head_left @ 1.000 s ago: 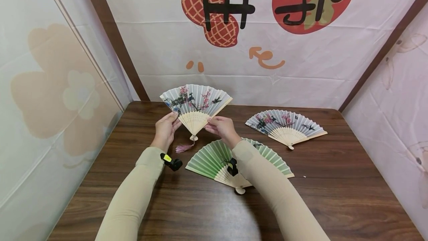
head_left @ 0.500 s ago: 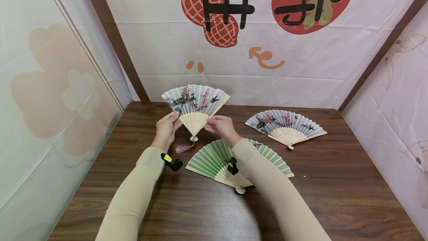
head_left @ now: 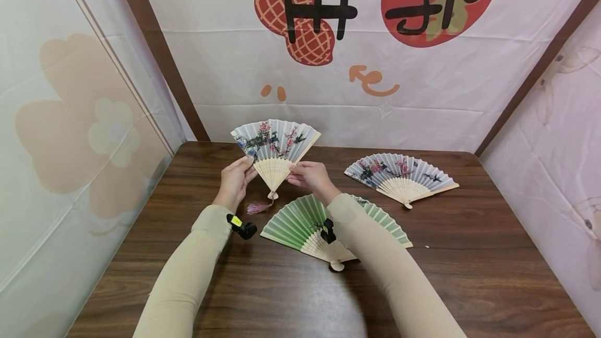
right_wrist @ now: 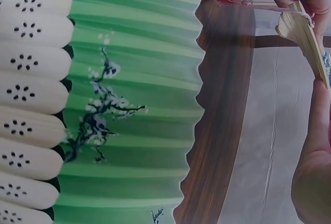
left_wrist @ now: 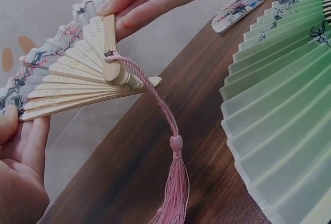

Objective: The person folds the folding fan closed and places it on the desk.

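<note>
A white folding fan [head_left: 276,145] with pink blossoms and dark branches is held up, partly spread, above the far part of the table. My left hand [head_left: 233,181] pinches its left outer rib, thumb in front and fingers behind. On the opposite rib, my right hand [head_left: 311,177] has the same kind of pinch. From the fan's pivot hangs a pink tassel [left_wrist: 176,188] on a braided cord. Under my right forearm lies a spread green fan [head_left: 293,226], partly hidden by the sleeve. In the right wrist view, the green fan [right_wrist: 129,94] fills much of the picture.
Another white floral fan [head_left: 401,173] lies spread at the table's right rear. A brown wood-grain table [head_left: 469,286] carries everything. Printed cloth walls [head_left: 328,119] enclose its back and sides. A tiny white speck [head_left: 427,246] lies right of the green fan.
The held fan has narrowed a little, its two outer ribs drawing closer together. My left hand has shifted slightly to the right; both hands keep their pinch. The fans on the table stay put.
</note>
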Demonstrator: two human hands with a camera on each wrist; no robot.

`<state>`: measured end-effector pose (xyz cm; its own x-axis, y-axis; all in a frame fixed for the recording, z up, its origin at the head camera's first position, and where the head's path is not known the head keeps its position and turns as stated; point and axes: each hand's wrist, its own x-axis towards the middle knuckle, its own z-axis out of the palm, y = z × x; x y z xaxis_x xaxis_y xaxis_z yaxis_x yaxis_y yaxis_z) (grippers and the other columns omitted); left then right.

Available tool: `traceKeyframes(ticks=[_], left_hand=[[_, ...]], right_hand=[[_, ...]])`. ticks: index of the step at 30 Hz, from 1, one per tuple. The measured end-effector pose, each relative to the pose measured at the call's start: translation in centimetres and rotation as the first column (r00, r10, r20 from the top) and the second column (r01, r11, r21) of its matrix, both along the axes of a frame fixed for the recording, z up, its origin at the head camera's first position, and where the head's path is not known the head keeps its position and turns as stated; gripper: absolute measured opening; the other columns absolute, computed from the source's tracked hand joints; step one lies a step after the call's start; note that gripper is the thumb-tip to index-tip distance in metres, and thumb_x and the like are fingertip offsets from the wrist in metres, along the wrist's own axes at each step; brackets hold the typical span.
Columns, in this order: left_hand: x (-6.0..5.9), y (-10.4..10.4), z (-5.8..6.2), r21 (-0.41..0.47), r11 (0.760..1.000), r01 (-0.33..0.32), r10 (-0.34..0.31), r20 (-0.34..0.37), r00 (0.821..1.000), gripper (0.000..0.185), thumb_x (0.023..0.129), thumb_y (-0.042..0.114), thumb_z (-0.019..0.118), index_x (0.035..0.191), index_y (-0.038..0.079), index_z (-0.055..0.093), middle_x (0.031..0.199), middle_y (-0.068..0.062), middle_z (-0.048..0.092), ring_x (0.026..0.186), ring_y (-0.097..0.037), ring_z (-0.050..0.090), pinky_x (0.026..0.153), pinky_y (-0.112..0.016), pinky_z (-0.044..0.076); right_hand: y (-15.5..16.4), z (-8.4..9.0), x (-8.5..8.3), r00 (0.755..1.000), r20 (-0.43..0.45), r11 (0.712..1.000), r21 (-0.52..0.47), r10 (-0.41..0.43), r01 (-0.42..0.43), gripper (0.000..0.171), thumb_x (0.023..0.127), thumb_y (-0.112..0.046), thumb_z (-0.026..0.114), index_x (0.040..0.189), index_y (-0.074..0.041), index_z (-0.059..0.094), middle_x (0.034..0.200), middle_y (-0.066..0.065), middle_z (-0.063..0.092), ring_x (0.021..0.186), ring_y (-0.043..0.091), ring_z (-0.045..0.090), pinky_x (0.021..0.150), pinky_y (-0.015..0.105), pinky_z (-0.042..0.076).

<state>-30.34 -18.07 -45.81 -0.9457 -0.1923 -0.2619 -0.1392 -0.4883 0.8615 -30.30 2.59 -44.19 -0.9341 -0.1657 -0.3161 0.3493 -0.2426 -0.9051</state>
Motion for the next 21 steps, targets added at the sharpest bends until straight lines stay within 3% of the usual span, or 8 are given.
traceKeyframes(ticks=[4,12,18,21], left_hand=[[-0.11,0.03,-0.06,-0.009,1.000,0.007,-0.007,0.012,1.000,0.010,0.101,0.007,0.055,0.109,0.006,0.061,0.078,0.008,0.069,0.068,-0.004,0.068,0.068,-0.014,0.060],[0.00,0.28,0.12,-0.002,1.000,0.017,-0.017,0.020,1.000,0.010,0.100,0.006,0.056,0.104,0.009,0.065,0.078,0.007,0.070,0.068,-0.004,0.067,0.067,-0.014,0.060],[-0.02,0.44,0.15,-0.036,0.998,0.046,-0.045,0.019,0.999,0.037,0.102,0.008,0.054,0.137,-0.003,0.053,0.076,0.009,0.069,0.067,-0.002,0.066,0.067,-0.012,0.059],[-0.04,0.47,0.13,-0.050,0.997,0.056,-0.055,0.023,0.998,0.045,0.102,0.008,0.054,0.143,-0.006,0.046,0.075,0.010,0.068,0.067,-0.002,0.065,0.067,-0.012,0.059]], right_hand=[[-0.01,-0.04,-0.07,1.000,-0.001,1.000,0.002,0.012,-0.012,0.006,0.096,-0.003,0.063,0.092,0.001,0.065,0.072,0.006,0.068,0.063,0.013,0.070,0.066,0.023,0.063],[0.19,0.11,-0.03,0.999,-0.011,0.999,0.011,0.033,-0.033,0.007,0.095,-0.001,0.063,0.088,0.001,0.065,0.074,0.007,0.070,0.064,0.014,0.071,0.066,0.024,0.063],[0.29,0.32,-0.01,0.999,-0.013,0.999,0.013,0.045,-0.045,0.007,0.094,0.001,0.064,0.087,0.001,0.066,0.072,0.007,0.070,0.063,0.014,0.071,0.065,0.023,0.063],[0.32,0.38,0.01,0.999,-0.011,0.999,0.017,0.049,-0.049,0.007,0.094,0.001,0.064,0.087,0.001,0.066,0.070,0.007,0.070,0.063,0.014,0.070,0.064,0.023,0.063]])
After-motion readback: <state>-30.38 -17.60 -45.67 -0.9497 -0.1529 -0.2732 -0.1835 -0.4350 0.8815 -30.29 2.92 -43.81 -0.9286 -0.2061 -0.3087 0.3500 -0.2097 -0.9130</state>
